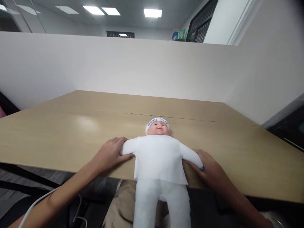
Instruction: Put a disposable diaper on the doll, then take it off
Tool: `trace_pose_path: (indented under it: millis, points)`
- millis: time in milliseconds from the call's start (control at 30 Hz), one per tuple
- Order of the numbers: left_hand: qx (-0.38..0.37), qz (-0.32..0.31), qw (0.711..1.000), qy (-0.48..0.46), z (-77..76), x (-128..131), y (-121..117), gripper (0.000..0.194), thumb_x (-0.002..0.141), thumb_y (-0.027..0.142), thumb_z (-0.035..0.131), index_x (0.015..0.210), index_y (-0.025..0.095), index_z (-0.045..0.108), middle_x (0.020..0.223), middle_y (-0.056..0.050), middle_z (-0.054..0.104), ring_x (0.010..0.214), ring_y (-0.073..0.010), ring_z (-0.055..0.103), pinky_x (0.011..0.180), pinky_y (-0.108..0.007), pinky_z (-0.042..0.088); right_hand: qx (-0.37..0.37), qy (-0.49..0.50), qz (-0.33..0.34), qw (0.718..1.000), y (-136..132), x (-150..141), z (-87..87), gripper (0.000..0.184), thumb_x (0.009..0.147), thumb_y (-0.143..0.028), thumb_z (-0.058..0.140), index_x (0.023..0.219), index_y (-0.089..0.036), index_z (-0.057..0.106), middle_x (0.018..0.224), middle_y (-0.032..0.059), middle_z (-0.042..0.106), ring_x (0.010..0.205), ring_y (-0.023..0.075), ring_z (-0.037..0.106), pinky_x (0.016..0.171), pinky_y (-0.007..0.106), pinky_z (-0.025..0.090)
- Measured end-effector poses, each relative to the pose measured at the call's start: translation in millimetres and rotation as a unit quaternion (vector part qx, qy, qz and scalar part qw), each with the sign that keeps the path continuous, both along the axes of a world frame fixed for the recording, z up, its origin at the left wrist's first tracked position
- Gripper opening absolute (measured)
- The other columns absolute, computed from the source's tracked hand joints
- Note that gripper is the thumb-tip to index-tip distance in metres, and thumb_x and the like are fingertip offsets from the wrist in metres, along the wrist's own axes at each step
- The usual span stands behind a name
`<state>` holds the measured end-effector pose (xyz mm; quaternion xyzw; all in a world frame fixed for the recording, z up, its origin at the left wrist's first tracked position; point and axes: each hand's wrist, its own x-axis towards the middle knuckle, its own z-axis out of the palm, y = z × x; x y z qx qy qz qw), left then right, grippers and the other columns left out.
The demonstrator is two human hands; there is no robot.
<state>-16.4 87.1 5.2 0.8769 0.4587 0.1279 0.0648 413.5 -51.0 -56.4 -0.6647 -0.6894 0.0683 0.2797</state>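
Note:
A baby doll (159, 158) in a white top and white trousers lies on its back, face up, at the table's near edge. Its head rests on the tabletop, and its legs hang past the edge toward my lap. A white headband (156, 120) with blue lettering circles its head. My left hand (115, 152) grips the doll's sleeved arm at the left, thumb below it. Around the other sleeve, my right hand (205, 164) is closed, its fingers partly hidden by the arm. A small blue patch shows at that sleeve's end.
The wooden table (59, 126) reaches to a white partition (142, 66), with a seam running across its far part. A white cable (35, 202) lies along my left forearm. A dark object (289, 126) stands at the right edge.

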Motion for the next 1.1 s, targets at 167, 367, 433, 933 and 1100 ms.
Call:
trace_pose_path:
  millis: [167,367,433,933,1100]
  points:
    - [0.068,-0.04,0.997,0.019,-19.2,8.5,59.0,0.056,0.103,0.073,0.048,0.114,0.02,0.063,0.113,-0.011,0.074,0.104,-0.0326,0.066,0.091,-0.045,0.048,0.017,-0.017,0.023,0.999,59.7,10.5,1.1,0.041,0.105,-0.061,0.056,0.125,-0.027,0.065,0.12,0.0108,0.073,0.109,0.0333,0.068,0.09,0.044,0.055]
    - [0.067,-0.05,0.996,-0.007,-18.0,19.9,114.0,0.058,0.1,0.077,0.05,0.106,0.021,0.061,0.106,-0.01,0.075,0.097,-0.0299,0.066,0.087,-0.044,0.049,0.012,-0.032,0.042,0.999,111.5,24.4,2.2,0.034,0.102,-0.053,0.058,0.122,-0.026,0.064,0.115,0.0099,0.073,0.102,0.031,0.068,0.084,0.041,0.054]
    - [0.063,-0.046,0.997,-0.012,-16.8,23.8,129.7,0.061,0.099,0.079,0.05,0.105,0.02,0.062,0.105,-0.01,0.074,0.097,-0.0303,0.066,0.087,-0.044,0.049,0.012,-0.027,0.039,0.999,125.4,27.9,1.5,0.032,0.101,-0.051,0.058,0.12,-0.026,0.064,0.113,0.0088,0.073,0.1,0.03,0.068,0.082,0.04,0.053]
    - [0.128,0.034,0.989,-0.068,-27.5,44.1,244.2,0.077,0.088,0.089,0.06,0.12,0.019,0.068,0.109,-0.013,0.076,0.105,-0.0328,0.067,0.097,-0.044,0.048,0.069,-0.025,-0.004,0.997,249.8,54.5,0.5,0.043,0.101,-0.063,0.06,0.111,-0.022,0.066,0.111,0.0117,0.074,0.101,0.0317,0.066,0.085,0.041,0.05]
    - [0.153,0.036,0.984,-0.088,-34.1,38.9,281.1,0.069,0.096,0.078,0.061,0.134,0.021,0.064,0.131,-0.013,0.074,0.12,-0.0335,0.062,0.106,-0.044,0.041,0.108,-0.082,-0.007,0.991,291.4,69.0,-10.3,0.061,0.102,-0.077,0.051,0.116,-0.019,0.068,0.112,0.0151,0.073,0.1,0.0341,0.064,0.089,0.045,0.048]
